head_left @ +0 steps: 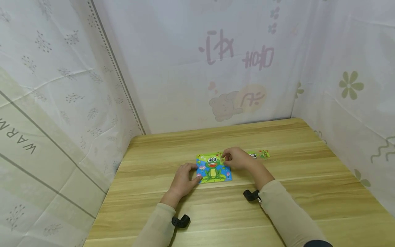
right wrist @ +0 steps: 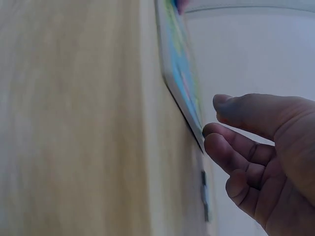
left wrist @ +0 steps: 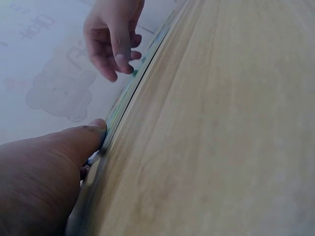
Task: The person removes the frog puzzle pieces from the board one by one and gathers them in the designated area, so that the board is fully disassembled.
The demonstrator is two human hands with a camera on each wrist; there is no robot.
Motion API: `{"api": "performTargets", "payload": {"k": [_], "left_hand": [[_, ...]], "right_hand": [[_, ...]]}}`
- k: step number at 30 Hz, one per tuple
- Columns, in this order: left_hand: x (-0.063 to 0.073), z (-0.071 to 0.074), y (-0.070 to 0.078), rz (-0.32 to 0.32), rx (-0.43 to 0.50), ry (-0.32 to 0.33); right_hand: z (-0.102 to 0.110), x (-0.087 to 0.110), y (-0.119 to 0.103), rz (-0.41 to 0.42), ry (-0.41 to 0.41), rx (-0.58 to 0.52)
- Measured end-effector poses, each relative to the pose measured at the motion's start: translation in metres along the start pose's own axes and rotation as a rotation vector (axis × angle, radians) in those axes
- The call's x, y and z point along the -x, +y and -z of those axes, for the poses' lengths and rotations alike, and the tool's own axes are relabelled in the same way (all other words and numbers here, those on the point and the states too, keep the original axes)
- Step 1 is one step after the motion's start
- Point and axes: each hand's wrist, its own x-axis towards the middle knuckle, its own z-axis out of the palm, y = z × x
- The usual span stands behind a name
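A flat frog picture board (head_left: 213,171), blue and green, lies on the wooden table. At its left edge rests my left hand (head_left: 183,181), with the thumb at the near left corner and the fingers farther up the side. In the left wrist view that thumb (left wrist: 91,135) touches the board's edge. My right hand (head_left: 237,158) is over the upper right corner, fingers loosely bent. A gap shows between thumb and fingertips in the right wrist view, with nothing held there. Beyond this hand lies a narrow green strip (head_left: 263,154) with frog eyes, partly hidden by it.
The wood-grain table (head_left: 216,212) extends around the board on every side. A patterned cloth (head_left: 191,68) hangs behind the far edge, with more cloth at both sides. Each wrist wears a small black camera mount (head_left: 181,221).
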Motion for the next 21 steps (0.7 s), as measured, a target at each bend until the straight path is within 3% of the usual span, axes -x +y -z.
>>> {"api": "performTargets", "payload": {"k": [21], "left_hand": [[0.000,-0.001,0.000,-0.012,0.004,0.000]], "right_hand": [[-0.022,-0.020,-0.020,0.038,-0.091,0.026]]}}
